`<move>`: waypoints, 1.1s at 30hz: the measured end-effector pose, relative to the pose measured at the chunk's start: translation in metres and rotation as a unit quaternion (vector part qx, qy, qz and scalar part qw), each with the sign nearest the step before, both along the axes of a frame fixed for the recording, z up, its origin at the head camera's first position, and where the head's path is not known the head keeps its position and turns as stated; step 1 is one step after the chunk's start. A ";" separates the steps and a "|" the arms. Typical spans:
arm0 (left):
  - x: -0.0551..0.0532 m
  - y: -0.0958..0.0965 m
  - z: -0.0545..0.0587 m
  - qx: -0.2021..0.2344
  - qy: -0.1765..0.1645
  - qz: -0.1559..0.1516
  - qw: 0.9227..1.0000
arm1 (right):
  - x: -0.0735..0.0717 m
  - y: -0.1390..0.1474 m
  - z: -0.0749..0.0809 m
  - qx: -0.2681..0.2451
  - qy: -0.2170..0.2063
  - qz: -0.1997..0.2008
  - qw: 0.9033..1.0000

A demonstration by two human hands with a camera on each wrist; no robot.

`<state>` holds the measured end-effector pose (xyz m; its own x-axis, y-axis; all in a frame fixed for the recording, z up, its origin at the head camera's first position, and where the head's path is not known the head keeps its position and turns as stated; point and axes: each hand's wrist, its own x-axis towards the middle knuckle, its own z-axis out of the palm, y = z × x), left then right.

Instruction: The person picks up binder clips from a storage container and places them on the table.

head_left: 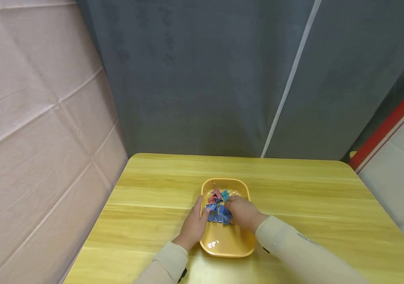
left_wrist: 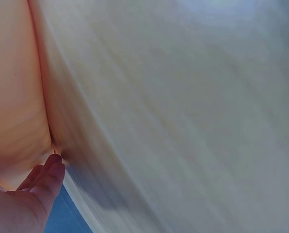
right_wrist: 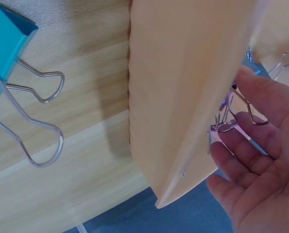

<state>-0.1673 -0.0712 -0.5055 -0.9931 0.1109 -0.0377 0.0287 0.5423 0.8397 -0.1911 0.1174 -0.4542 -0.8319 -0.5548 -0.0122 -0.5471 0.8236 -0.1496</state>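
An orange-yellow plastic tray (head_left: 224, 241) stands on the table with blue binder clips (head_left: 215, 217), pink binder clips (head_left: 216, 194) and a teal binder clip (head_left: 225, 195) heaped in its far and middle part. My left hand (head_left: 194, 225) holds the tray's left side, thumb over the rim; in the left wrist view its fingers (left_wrist: 50, 177) lie against the outer wall. My right hand (head_left: 241, 212) reaches inside from the right. In the right wrist view its curled fingers and thumb close about a binder clip's wire handle (right_wrist: 251, 109); the clip's body is mostly hidden.
Another teal binder clip (right_wrist: 4, 53) shows large at the left of the right wrist view, outside the tray. The wood-patterned table (head_left: 152, 197) meets a grey curtain (head_left: 194, 79) at the back. A pale cloth wall (head_left: 38, 98) stands at the left.
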 end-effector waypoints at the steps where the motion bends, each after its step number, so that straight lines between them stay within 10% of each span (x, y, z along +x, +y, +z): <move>1: 0.000 0.000 0.000 0.000 -0.001 0.001 1.000 | 0.000 0.000 0.001 -0.004 -0.001 0.000 1.000; 33: 0.000 0.001 -0.002 -0.006 0.001 0.007 1.000 | 0.009 0.019 0.040 -0.050 0.029 0.002 0.998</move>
